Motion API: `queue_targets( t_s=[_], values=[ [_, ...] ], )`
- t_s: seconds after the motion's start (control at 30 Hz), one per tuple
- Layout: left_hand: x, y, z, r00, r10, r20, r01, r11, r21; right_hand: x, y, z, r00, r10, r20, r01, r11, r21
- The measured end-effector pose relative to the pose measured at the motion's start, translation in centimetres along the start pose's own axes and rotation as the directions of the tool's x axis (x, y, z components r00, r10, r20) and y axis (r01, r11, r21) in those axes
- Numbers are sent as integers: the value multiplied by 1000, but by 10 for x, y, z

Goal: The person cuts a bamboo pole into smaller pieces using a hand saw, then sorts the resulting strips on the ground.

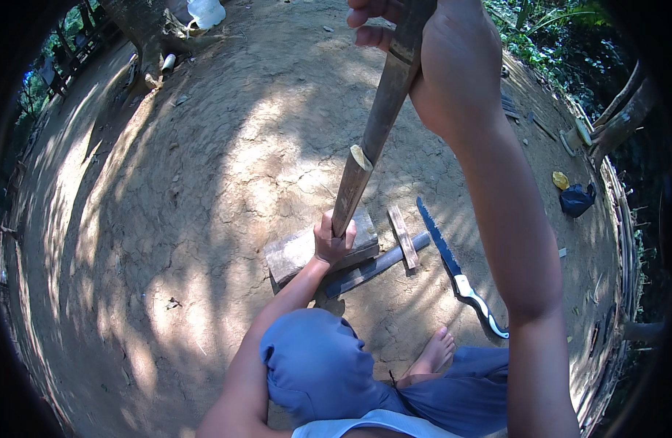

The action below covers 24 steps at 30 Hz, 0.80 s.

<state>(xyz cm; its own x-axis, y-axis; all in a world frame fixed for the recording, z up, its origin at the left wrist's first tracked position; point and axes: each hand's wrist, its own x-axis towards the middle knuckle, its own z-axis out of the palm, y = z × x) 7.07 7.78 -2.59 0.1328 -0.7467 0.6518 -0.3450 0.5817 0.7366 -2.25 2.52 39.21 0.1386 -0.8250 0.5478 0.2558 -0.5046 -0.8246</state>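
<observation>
A long dark bamboo pole (385, 109) slants up and away from the ground, with a pale cut stub on its side. My left hand (334, 239) is closed round its lower end, over a squared wooden block (296, 257). Raised high at the top, my right hand (456, 69) wraps the pole's upper part, the fingertips showing on its left side; the pole's far end is out of view. Beside the block lies a dark grey bar-like piece (372, 271), whose kind I cannot tell. A short wooden slat (403, 235) lies across it.
A saw (444, 252) with a dark toothed blade and white-and-blue handle lies on the dirt ground to the right. My bare foot (432, 356) and bent knee (317, 365) are close by. Farther off are a tree trunk (140, 33), a black bag (577, 199) and a whitish container (206, 12).
</observation>
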Motion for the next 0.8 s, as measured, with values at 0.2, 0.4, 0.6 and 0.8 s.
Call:
queue_targets(
  t_s=[0.2, 0.4, 0.6, 0.8],
  values=[
    [-3, -6, -1, 999, -17, 31, 19, 999, -40, -7, 22, -17, 991, -130, 33, 134, 977, -164],
    [-8, -8, 5, 999, -34, 32, 36, 998, -55, -107, 63, -31, 995, 84, -48, -97, 880, -465],
    [-10, -11, 4, 998, -29, 63, 32, 998, -56, -141, 80, -24, 963, 228, -145, -269, 747, -608],
    [-4, -6, 0, 999, 42, 28, -41, 999, -34, -134, 69, -9, 973, 153, -175, -232, 598, -767]
  ],
)
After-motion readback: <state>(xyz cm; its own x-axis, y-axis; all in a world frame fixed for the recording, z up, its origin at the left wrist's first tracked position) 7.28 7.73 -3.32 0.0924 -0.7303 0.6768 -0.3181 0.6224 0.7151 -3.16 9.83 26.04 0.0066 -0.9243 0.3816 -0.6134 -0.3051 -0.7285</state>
